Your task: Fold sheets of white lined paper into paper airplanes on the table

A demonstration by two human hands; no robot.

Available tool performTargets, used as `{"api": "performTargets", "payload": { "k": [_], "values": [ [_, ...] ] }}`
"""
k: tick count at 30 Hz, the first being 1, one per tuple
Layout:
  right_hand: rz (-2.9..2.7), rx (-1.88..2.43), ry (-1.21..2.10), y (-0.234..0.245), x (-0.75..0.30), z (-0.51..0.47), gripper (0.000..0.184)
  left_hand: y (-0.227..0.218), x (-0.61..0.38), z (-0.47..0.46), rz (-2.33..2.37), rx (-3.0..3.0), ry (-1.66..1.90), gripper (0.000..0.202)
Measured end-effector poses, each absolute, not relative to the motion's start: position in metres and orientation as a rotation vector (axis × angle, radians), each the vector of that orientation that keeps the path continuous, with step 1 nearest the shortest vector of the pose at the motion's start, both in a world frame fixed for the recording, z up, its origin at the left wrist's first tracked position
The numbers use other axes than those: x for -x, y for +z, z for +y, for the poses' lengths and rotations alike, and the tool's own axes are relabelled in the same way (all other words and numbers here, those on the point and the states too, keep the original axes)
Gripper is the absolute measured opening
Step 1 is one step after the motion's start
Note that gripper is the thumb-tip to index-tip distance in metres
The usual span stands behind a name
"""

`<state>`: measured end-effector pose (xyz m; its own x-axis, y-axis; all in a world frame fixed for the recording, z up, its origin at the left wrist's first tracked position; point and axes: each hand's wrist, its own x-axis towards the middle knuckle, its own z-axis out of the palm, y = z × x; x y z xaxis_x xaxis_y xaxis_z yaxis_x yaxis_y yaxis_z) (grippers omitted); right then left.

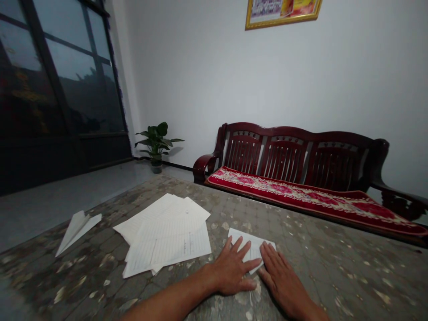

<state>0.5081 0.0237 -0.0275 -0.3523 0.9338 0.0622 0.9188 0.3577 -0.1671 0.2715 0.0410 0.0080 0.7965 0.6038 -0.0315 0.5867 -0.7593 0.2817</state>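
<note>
**Poster 1:** Going left to right, I'd worry least about your paper plane (77,232). It's sitting near the left edge of the table (341,272) though, and it looks light, so a draught could probably nudge it off. Next along, the loose pile of lined sheets (167,240) is fanned out, corners everywhere. Your left forearm passes just off its near side, so a careless elbow might drag the bottom ones askew.

**Poster 2:** Yeah, but the folded paper (251,238) is the one I'd watch. It's right of the pile, well in from the table's far edge, with both your hands on it. If they push different ways, it could twist and you'd get a crooked crease, or a wrinkle if one side slips. You're also covering a fair bit of it, so a layer out of line would be easy to miss.

**Poster 1:** Fair. So what are the hands doing?

**Poster 2:** Your left hand (236,269) is palm down, fingers fanned well apart, fingertips over the left and middle of that paper. The thumb sticks out to the right, off the near side. Your right hand (282,276) is flat too, but with the fingers lying close side by side, tips over the paper's right end. Neither one is pinching or gripping anything. Can't tell how hard you're pressing, tbh.
</note>
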Motion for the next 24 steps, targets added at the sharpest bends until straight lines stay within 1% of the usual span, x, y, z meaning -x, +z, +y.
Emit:
{"api": "performTargets", "payload": {
  "k": [4,7,9,11,13,16,19,24],
  "values": [
    [-2.353,1.936,0.092,-0.02,-0.516,0.025,0.068,0.007,-0.272,0.041,0.939,-2.709,0.073,0.068],
    [-2.214,2.052,0.025,-0.015,-0.52,0.025,0.063,0.008,-0.27,0.041,0.906,-2.732,0.08,0.068],
    [-2.156,2.001,0.04,-0.014,-0.518,0.022,0.06,0.009,-0.267,0.039,0.858,-2.75,0.077,0.067],
    [-2.138,1.838,0.118,-0.016,-0.51,0.018,0.06,0.011,-0.262,0.037,0.79,-2.762,0.067,0.066],
    [-2.222,1.623,0.236,-0.019,-0.499,0.012,0.06,0.012,-0.258,0.035,0.736,-2.768,0.072,0.065],
    [-2.345,1.459,0.393,-0.022,-0.484,0.004,0.061,0.013,-0.257,0.033,0.716,-2.769,0.102,0.062],
    [-2.433,1.448,0.397,-0.021,-0.48,0.003,0.064,0.014,-0.258,0.033,0.714,-2.763,0.104,0.065],
    [-2.478,1.607,0.321,-0.013,-0.49,0.009,0.067,0.015,-0.248,0.03,0.678,-2.766,0.091,0.07]
  ]
}}
